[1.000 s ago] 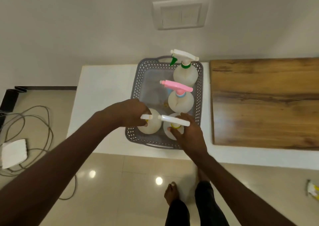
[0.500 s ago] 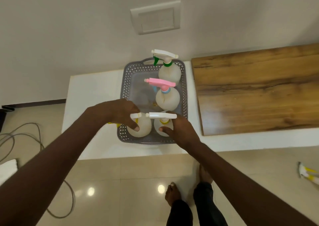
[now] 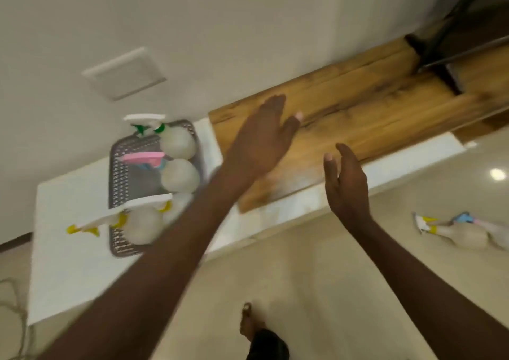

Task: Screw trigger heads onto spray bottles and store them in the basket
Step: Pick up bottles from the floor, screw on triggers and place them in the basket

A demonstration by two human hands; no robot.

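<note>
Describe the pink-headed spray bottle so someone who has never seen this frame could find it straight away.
Start at the white counter against the wall, left of the wooden board. On it sits a grey perforated basket holding upright pale spray bottles. The pink-headed spray bottle is the middle one along the basket's right side, the only one with a pink trigger; its neighbours have green or yellow trim.

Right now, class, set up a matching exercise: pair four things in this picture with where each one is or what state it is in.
Things:
1. green-trigger spray bottle
2. pink-trigger spray bottle
3. left hand
4. spray bottles on the floor

Places or states:
A. open and empty, over the wooden board
B. lying down at the right, outside the basket
C. at the basket's far end
D. in the basket's middle

Pairs: 1-C, 2-D, 3-A, 4-B
</note>
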